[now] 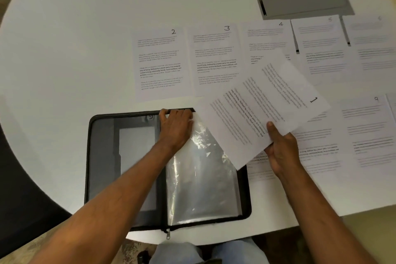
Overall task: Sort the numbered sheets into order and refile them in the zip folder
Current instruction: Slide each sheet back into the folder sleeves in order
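The right hand (281,150) pinched sheet 1 (263,111) by its near edge, thumb on top, holding it tilted above the open zip folder's (102,156) right corner, while the left hand (175,127) curled over the top edge of the clear plastic sleeve (199,178) at the folder's spine. Sheets 2 (160,64), 3 (215,58), 4 (265,38) and 5 (321,49) lay side by side beyond the folder, edges nearly touching, with sheet 9 (366,130) to the right. The white table (85,28) stretched bare to the left and far side.
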Demonstrator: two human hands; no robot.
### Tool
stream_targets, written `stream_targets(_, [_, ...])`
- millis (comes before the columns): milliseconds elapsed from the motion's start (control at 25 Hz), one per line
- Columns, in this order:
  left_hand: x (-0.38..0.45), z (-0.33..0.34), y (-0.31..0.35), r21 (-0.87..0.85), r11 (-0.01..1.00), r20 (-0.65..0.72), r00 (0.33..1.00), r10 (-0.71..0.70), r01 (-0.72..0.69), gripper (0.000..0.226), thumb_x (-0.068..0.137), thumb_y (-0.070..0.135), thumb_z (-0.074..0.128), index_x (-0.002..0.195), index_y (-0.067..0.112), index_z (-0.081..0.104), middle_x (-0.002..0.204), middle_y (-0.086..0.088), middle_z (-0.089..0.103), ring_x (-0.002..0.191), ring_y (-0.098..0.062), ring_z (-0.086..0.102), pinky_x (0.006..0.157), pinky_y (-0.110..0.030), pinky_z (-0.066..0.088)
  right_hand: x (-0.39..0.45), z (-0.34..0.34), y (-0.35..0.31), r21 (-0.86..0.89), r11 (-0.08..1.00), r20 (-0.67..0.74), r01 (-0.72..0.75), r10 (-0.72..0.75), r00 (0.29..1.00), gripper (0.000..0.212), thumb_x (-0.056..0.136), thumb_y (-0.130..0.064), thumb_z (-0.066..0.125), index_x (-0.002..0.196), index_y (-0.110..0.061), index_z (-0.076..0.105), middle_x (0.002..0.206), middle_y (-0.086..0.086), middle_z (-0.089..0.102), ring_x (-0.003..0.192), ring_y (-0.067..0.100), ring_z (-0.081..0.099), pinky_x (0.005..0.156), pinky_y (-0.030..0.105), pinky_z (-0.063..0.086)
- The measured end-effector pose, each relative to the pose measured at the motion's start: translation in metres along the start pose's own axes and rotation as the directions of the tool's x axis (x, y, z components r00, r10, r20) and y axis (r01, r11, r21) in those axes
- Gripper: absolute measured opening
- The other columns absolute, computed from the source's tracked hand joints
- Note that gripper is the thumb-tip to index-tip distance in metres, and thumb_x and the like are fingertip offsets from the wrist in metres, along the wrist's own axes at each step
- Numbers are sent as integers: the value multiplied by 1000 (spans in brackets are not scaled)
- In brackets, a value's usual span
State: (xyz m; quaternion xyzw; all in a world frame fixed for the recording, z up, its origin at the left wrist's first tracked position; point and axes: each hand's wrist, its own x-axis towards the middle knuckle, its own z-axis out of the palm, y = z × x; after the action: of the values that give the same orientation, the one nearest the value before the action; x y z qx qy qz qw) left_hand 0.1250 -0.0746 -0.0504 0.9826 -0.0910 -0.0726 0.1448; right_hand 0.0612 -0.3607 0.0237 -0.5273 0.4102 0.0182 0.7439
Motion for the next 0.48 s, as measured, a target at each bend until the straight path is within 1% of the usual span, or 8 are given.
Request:
stream_targets(80, [1,-2,2,-38,999,40,999,-9,10,5,99,29,54,102,27,57,95,10,64,99,-18,60,106,-42,17,14,19,-10,41,999,17,-11,10,1000,41,96,-18,70,136,-14,63,121,7,74,110,22,71,86,38,62])
stream_targets(160, [-1,-2,3,-54,998,50,999,-16,18,4,101,27,53,98,27,56,89,11,61,96,-18,59,106,-43,16,30,39,-16,50,999,13,-5,4,1000,40,96,-16,71,135,-12,63,121,9,73,110,24,71,85,39,62])
stream_targets(360, [-5,2,6,-94,994,18,999,-49,51,16,102,19,48,89,27,53,81,13,54,88,-16,58,106,-41,16,67,90,-17,2,999,-11,39,-39,999,30,96,-17,72,126,-16,66,118,7,73,109,24,71,79,36,63])
stream_targets(480, [-7,7,4,-99,993,2,998,-66,65,16,103,20,48,91,27,56,81,15,54,88,-15,60,105,-40,15,78,114,-8,-20,999,6,50,-49,999,32,97,-18,71,128,-17,65,117,5,73,104,21,71,73,32,62])
